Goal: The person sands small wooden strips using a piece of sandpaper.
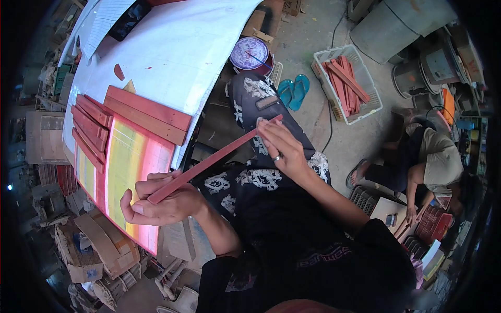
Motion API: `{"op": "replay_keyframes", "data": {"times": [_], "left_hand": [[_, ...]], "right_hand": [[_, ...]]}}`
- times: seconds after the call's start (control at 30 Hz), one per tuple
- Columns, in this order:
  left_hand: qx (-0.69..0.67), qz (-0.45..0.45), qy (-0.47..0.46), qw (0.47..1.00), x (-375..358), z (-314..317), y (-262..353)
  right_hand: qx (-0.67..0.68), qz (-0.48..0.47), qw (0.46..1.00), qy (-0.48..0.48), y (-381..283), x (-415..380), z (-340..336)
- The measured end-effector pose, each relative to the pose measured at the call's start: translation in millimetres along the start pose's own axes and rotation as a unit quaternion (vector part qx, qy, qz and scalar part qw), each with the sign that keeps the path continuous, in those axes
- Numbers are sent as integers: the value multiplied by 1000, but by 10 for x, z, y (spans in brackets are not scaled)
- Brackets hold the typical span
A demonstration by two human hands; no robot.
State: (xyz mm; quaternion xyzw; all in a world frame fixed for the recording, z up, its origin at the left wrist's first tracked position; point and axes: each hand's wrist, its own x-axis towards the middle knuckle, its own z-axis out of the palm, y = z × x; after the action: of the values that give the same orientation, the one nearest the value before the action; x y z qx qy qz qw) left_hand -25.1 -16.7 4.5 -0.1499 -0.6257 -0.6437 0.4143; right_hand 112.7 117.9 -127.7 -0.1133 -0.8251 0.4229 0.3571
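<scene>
A long, narrow red-painted wooden strip (219, 155) runs slantwise across my lap between both hands. My left hand (169, 201) supports its lower end, palm turned up, fingers curled round it and thumb out to the side. At the upper end my right hand (282, 146), with a ring on one finger, grips the strip from above, fingers laid along it. Left of my hands, several short red wooden slats (90, 128) lie stacked on a striped yellow, pink and white board (133, 156). Wider red planks (148, 115) lie across the board's upper part.
A white sheet (172, 49) covers the table, with a phone (130, 20) on it. Beyond my knee stand a paint-stained bucket (251, 55), teal flip-flops (294, 92) and a white crate (377, 96) of red wood pieces (347, 83). Another person (436, 156) bends over work at right.
</scene>
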Motion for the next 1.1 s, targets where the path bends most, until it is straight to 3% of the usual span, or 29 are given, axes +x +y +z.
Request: {"op": "replay_keyframes", "data": {"times": [0.13,0.47,0.6,0.8,0.9,1.1], "left_hand": [[6,-2,0,1000,8,-20,-21],[58,-3,-39,998,39,-15,66],[16,26,-89,996,-11,-144,33],[138,65,-48,987,22,-265,-36],[85,-28,-39,995,-39,-334,-42],[149,66,-37,986,3,-304,-37]], "right_hand": [[-62,87,994,-23,228,-127,-97],[-82,170,982,-7,492,-221,-110],[-78,148,986,10,495,-190,-92],[-59,134,989,5,427,-130,-59],[-57,140,988,16,459,-111,-31],[-60,130,989,35,419,-79,21]]}}
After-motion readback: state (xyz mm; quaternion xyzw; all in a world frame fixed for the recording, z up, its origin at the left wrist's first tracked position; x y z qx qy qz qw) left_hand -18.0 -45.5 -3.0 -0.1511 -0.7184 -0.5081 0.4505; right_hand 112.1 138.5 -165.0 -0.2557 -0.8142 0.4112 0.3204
